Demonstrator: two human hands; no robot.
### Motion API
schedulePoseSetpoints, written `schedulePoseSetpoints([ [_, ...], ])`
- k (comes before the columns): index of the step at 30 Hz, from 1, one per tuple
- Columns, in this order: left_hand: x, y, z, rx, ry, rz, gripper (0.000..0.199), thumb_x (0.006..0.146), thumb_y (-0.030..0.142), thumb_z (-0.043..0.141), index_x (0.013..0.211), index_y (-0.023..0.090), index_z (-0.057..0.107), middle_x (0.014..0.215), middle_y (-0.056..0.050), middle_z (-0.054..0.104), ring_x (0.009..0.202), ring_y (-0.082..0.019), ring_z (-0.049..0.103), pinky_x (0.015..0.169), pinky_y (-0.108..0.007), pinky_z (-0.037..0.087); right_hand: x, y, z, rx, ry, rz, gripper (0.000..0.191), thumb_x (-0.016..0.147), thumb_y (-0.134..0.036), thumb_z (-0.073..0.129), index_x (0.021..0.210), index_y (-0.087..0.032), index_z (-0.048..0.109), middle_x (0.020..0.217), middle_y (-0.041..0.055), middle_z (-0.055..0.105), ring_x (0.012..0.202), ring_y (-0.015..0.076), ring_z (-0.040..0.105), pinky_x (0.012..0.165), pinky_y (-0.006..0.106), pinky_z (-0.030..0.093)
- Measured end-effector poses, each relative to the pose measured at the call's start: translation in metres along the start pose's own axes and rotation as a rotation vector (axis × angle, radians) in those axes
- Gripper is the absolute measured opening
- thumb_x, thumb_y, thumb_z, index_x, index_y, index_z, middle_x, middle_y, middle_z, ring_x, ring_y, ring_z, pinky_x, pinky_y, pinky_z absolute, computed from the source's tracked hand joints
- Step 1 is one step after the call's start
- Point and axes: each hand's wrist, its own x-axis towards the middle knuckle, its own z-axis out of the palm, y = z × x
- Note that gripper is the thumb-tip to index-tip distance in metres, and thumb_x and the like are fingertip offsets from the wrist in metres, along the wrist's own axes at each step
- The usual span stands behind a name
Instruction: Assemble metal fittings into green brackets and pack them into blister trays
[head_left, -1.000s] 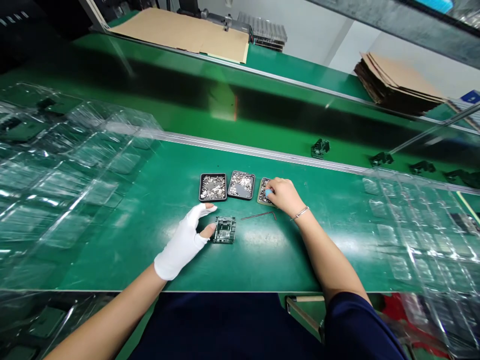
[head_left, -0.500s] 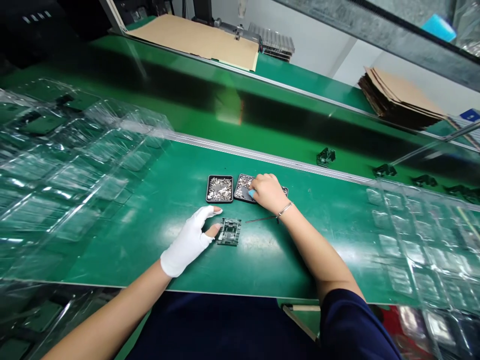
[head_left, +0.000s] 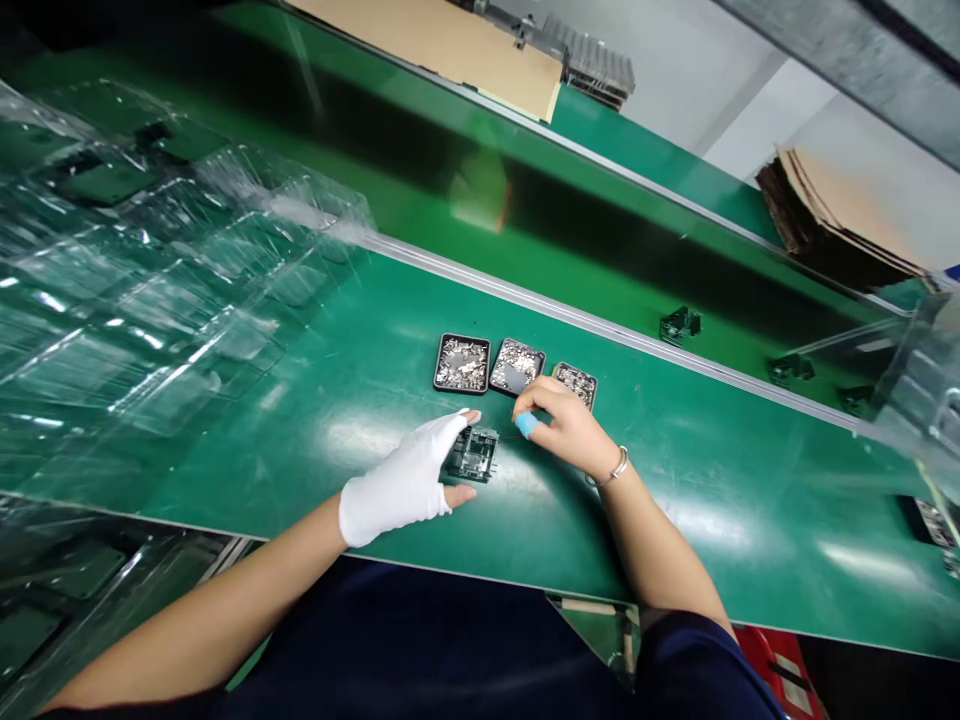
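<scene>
A small green circuit board lies flat on the bench. My left hand, in a white glove with bare thumb and index tips, is open around the board's left side. Its index finger is by the far edge and its thumb by the near edge; I cannot tell if they touch it. My right hand hovers right of the board, thumb and fingers pinched together, a blue cover on one fingertip. What it pinches is too small to make out. Small metal parts fill a left tray, a middle tray and a right tray.
Clear plastic blister trays are piled on the left of the green bench. A metal rail crosses behind the parts trays. Beyond it, several dark green assemblies sit on the green strip. Cardboard sheets are stacked at the far right.
My right hand has come back from the middle tray toward the board. My left hand has moved right, its fingers now around the board. The whole view has shifted and tilted.
</scene>
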Motion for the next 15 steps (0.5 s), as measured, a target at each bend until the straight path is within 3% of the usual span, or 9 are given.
schedulePoseSetpoints([
  [6, 0.003, 0.008, 0.005, -0.021, 0.095, 0.033, 0.05, 0.077, 0.026, 0.059, 0.123, 0.017, 0.043, 0.118, -0.012, 0.055, 0.109, -0.026, 0.057, 0.094, -0.042, 0.049, -0.018, -0.021, 0.018, -0.021, -0.067, -0.114, 0.007, 0.084, -0.015, 0.052, 0.085, -0.02, 0.057, 0.084, 0.0036, 0.06, 0.079, 0.017, 0.052, 0.078, 0.032, 0.039],
  [15, -0.002, 0.009, 0.004, 0.183, 0.187, 0.199, 0.048, 0.075, 0.023, 0.056, 0.121, 0.014, 0.044, 0.111, -0.013, 0.054, 0.105, -0.028, 0.055, 0.089, -0.045, 0.049, -0.015, -0.02, 0.03, -0.18, -0.094, -0.132, 0.009, 0.084, -0.015, 0.05, 0.087, -0.018, 0.058, 0.083, 0.0048, 0.058, 0.079, 0.0182, 0.047, 0.079, 0.034, 0.036],
])
